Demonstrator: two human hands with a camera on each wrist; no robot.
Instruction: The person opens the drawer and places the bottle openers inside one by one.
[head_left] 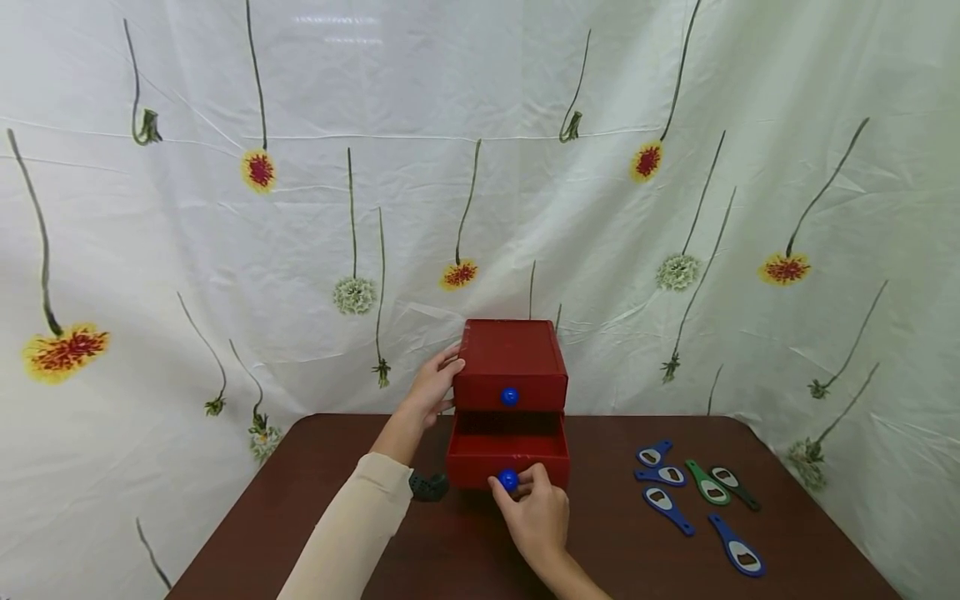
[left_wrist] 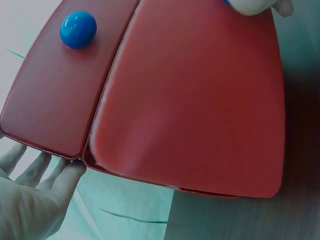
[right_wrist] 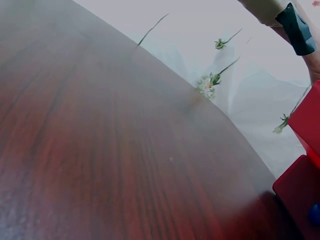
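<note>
A red two-drawer box (head_left: 510, 346) stands at the back middle of the table. Its upper drawer (head_left: 480, 392) is closed and has a blue knob (head_left: 509, 396). The lower drawer (head_left: 472, 471) is pulled out, so part of its inside shows. My right hand (head_left: 536, 517) pinches the lower drawer's blue knob (head_left: 507, 480) between thumb and fingers. Against the box's left side rests my left hand (head_left: 433, 385), its fingers (left_wrist: 67, 180) laid fairly straight along the wall. Only a corner of the box (right_wrist: 305, 120) appears in the right wrist view, where the right hand is out of sight.
To the right on the dark brown table (head_left: 615, 550) lie several bottle openers: blue ones (head_left: 660, 500), a green one (head_left: 707, 483) and a dark green one (head_left: 735, 486). Behind the table hangs a white flowered curtain (head_left: 420, 100). A dark band (right_wrist: 296, 30) circles the left wrist.
</note>
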